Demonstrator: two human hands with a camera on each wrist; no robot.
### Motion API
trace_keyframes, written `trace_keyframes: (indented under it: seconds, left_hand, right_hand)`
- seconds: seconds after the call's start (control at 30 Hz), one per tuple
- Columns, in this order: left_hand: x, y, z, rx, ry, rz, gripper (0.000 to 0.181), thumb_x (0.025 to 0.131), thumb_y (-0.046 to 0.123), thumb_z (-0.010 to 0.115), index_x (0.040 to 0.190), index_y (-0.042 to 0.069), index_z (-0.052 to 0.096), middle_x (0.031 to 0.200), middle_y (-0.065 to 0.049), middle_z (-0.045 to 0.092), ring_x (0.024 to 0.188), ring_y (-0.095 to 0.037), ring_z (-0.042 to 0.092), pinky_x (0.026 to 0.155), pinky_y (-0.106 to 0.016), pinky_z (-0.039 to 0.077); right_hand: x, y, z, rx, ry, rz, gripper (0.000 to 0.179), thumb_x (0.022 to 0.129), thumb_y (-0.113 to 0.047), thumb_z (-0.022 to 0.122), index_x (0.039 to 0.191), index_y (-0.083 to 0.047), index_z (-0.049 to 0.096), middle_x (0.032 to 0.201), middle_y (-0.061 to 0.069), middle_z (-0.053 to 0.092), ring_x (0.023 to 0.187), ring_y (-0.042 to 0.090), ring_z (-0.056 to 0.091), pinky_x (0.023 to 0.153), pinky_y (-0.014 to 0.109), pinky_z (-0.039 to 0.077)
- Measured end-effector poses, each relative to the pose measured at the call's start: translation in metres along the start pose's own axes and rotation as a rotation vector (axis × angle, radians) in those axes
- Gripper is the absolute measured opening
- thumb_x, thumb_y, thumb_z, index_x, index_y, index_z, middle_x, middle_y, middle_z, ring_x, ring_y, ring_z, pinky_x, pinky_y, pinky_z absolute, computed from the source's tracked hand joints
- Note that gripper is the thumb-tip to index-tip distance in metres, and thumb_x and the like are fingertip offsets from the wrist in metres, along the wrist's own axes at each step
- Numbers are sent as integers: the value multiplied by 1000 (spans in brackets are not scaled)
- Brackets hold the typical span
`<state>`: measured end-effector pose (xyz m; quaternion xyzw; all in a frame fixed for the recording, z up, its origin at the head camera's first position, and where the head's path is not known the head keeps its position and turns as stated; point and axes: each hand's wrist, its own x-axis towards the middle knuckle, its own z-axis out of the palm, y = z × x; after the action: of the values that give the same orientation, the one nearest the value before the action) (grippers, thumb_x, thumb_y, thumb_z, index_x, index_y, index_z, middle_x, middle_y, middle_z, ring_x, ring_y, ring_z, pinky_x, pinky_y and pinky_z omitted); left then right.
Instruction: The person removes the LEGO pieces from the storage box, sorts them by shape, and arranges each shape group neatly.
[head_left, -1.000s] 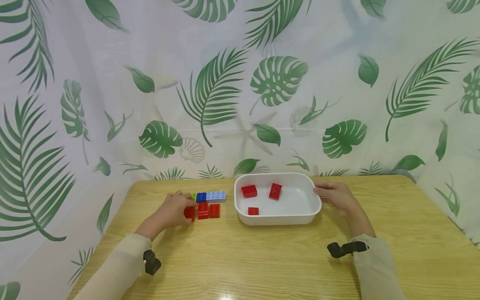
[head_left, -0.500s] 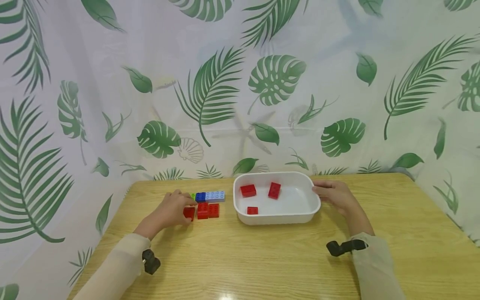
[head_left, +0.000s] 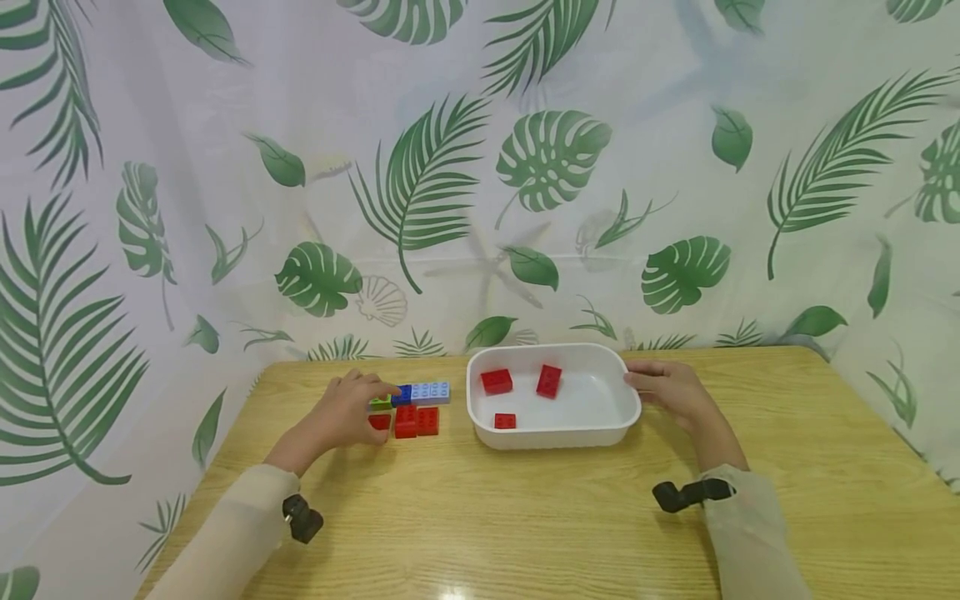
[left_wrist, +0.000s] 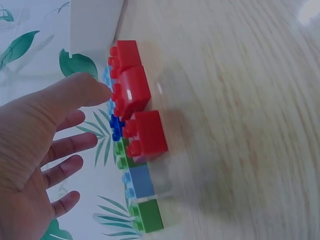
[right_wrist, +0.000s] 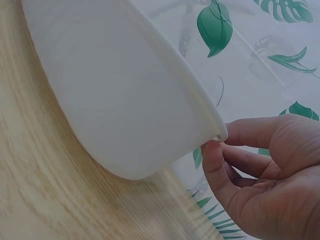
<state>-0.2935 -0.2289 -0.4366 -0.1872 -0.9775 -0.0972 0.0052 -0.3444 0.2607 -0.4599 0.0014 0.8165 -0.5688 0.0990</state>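
The white plastic tub point(head_left: 555, 439) stands on the bench point(head_left: 480, 517), with three scattered red toy bricks point(head_left: 549, 382) inside. The right hand point(head_left: 675, 393) pinches its rim at the right end. Left of the tub, the left hand point(head_left: 337, 412) is spread, gripping nothing, over a row including the curved red brick point(left_wrist: 132, 91); I cannot tell whether its thumb touches that. Behind this row, also left of the tub, are the light blue bricks point(head_left: 431, 392), dark blue brick point(head_left: 402, 395) and green brick point(head_left: 380, 403). With the rows so close, closing fingers could catch a wrong colour or nudge neighbours askew; the curved face might slip. A tug on the rim could drag the tub.
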Motion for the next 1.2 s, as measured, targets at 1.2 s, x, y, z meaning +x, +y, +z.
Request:
trace_keyframes:
  seconds: [1.2]
  left_hand:
    - [106,130,23,-147,116,277,53,86,33,80,134,18,64,136,-3,62,124,-24,50,107,-48,44]
  right_hand:
    - [0,-1,1,-7,9,8,53,101,-24,64,142,8,52,143,24,56,98,2,64,88,21,57]
